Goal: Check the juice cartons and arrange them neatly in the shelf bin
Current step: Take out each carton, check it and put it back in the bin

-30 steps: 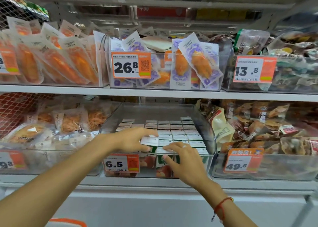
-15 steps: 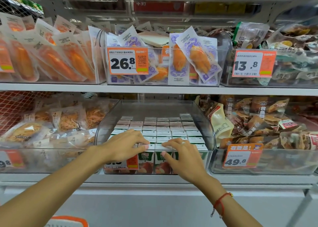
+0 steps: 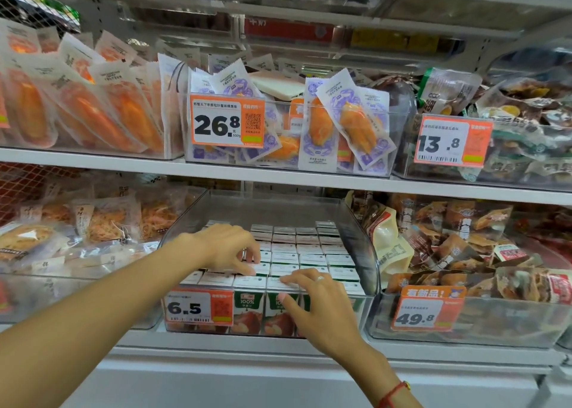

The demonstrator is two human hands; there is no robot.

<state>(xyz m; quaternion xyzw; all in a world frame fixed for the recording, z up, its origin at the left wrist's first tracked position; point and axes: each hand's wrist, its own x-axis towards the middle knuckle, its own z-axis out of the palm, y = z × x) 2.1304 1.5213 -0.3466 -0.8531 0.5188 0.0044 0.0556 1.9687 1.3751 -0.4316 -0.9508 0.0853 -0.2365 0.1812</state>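
Basically, head view: both hands were over the clear shelf bin [image 3: 360, 240] on the lower shelf, middle slot. Juice cartons [image 3: 312, 251] stood packed in tidy rows inside it, white tops up, green "100%" fronts showing through the front wall. Left hand [image 3: 227, 248] reached in over the left rows, fingers curled down, tips pinching at a carton top in the second row; exactly which carton, can't tell. Right hand [image 3: 318, 302] lay spread on the front row, fingers straight and resting on the carton tops, thumb down against the bin's front wall, gripping nothing. Ring on one finger, red string bracelet [image 3: 393, 393] on that wrist. Orange price tag 6.5 [image 3: 198, 307] was clipped on the bin's front left. Neighbouring bins held snack packs, tags 49.8 [image 3: 428, 310] to the right, 26.8 [image 3: 227, 124] and 13.8 [image 3: 452, 141] above.
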